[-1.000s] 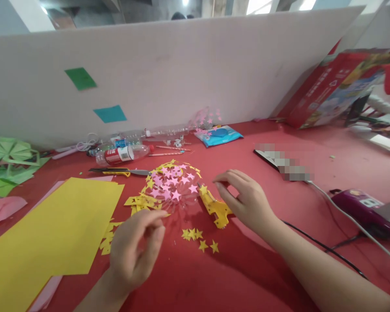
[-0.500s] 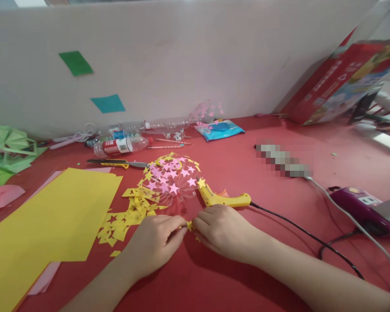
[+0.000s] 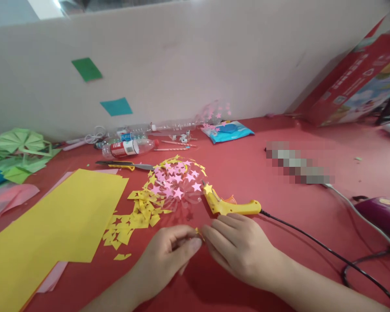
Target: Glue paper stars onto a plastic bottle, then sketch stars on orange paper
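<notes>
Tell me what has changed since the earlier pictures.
The left hand has moved right and the right hand toward the person; they meet at a small yellow piece, which the left now pinches. The glue gun has turned so its handle points right. The star-covered plastic, yellow sheets and red-capped bottle look unmoved.

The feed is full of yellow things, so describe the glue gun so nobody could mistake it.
On the red table, look just beyond the right hand, right of the clustered pink stars. The glue gun is yellow and pistol-shaped. Unlike the yellow sheets and scraps, it has an orange trigger and black cord.
</notes>
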Tool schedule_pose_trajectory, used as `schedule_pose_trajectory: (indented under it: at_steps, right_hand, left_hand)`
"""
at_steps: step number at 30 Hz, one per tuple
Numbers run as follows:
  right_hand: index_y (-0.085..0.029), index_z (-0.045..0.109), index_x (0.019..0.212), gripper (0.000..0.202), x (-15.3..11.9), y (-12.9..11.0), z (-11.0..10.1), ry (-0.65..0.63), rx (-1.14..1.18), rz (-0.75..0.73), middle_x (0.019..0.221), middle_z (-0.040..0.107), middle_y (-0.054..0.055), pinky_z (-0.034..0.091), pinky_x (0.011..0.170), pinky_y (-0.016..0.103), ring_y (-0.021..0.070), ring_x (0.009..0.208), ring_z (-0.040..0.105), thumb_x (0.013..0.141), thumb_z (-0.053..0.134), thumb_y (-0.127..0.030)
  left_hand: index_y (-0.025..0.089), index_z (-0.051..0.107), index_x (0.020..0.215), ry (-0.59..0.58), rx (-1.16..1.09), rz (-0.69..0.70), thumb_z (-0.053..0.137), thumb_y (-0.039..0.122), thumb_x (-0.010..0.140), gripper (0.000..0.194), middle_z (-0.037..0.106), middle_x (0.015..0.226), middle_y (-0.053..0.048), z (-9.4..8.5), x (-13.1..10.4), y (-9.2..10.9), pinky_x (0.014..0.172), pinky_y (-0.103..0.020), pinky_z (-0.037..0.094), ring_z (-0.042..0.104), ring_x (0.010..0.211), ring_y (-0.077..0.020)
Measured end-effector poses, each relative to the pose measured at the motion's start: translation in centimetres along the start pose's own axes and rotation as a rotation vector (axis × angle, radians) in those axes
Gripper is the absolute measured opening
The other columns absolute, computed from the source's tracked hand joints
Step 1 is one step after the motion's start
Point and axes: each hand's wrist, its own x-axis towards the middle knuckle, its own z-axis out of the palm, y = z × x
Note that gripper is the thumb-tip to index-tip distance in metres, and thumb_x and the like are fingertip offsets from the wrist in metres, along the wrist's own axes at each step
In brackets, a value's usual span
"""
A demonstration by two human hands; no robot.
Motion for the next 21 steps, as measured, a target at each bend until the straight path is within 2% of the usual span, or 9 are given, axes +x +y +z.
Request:
schedule_pose_trajectory:
  at_steps: [3, 10, 12, 15, 17, 21]
  right_hand:
    - [-0.017, 0.055, 0.068, 0.027, 0.14, -0.31, -0.4, 0.035, 0.032, -0.026, 0.058, 0.05, 0.001, 0.025, 0.05, 0.031, 0.016, 0.051, 0.038, 0.09, 0.043, -0.008]
    - [-0.015, 0.057, 0.08, 0.019, 0.12, -0.72, -0.5, 0.061, 0.1, -0.029, 0.058, 0.054, 0.001, 0.028, 0.048, 0.03, 0.0158, 0.05, 0.042, 0.087, 0.043, -0.005]
    - [-0.014, 0.058, 0.088, 0.017, 0.17, -0.71, -0.5, 0.069, 0.179, 0.03, 0.061, 0.059, 0.002, 0.032, 0.05, 0.028, 0.0153, 0.051, 0.046, 0.088, 0.042, -0.006]
    - [-0.015, 0.057, 0.097, 0.016, 0.26, -0.64, -0.47, 0.054, 0.353, 0.192, 0.068, 0.064, 0.002, 0.038, 0.053, 0.024, 0.0126, 0.054, 0.052, 0.09, 0.044, -0.011]
    - [-0.016, 0.059, 0.091, 0.014, 0.29, -0.64, -0.43, 0.017, 0.429, 0.279, 0.064, 0.061, 0.0, 0.038, 0.051, 0.021, 0.0103, 0.052, 0.05, 0.09, 0.046, -0.012]
    - [-0.017, 0.057, 0.078, 0.016, 0.31, -0.93, -0.32, -0.022, 0.477, 0.326, 0.058, 0.056, -0.002, 0.035, 0.048, 0.02, 0.0088, 0.048, 0.044, 0.088, 0.045, -0.013]
  left_hand:
    - [0.018, 0.055, 0.078, -0.031, -0.167, -0.02, 0.049, 0.048, 0.089, 0.032, 0.041, 0.045, 0.009, 0.25, 0.11, -0.05, 0.047, -0.021, 0.028, 0.033, 0.043, -0.0079]
    - [0.02, 0.048, 0.067, 0.017, -0.222, 0.014, 0.05, 0.04, 0.088, 0.029, 0.041, 0.044, 0.009, 0.22, 0.29, 0.23, 0.049, -0.021, 0.028, 0.032, 0.043, -0.0079]
    - [0.02, 0.048, 0.066, 0.032, -0.212, 0.016, 0.049, 0.036, 0.087, 0.026, 0.04, 0.044, 0.009, 0.25, 0.18, 0.39, 0.049, -0.022, 0.029, 0.033, 0.044, -0.0082]
    - [0.02, 0.047, 0.065, 0.036, -0.168, 0.009, 0.049, 0.031, 0.085, 0.022, 0.038, 0.046, 0.009, 0.33, -0.06, 0.48, 0.049, -0.022, 0.029, 0.034, 0.046, -0.0087]
    - [0.02, 0.046, 0.064, 0.038, -0.128, 0.007, 0.049, 0.028, 0.084, 0.021, 0.037, 0.049, 0.009, 0.36, -0.17, 0.45, 0.048, -0.022, 0.028, 0.034, 0.047, -0.0088]
    - [0.02, 0.048, 0.067, 0.055, -0.104, 0.027, 0.049, 0.027, 0.083, 0.018, 0.036, 0.054, 0.008, 0.4, -0.08, 0.23, 0.047, -0.022, 0.027, 0.033, 0.05, -0.009]
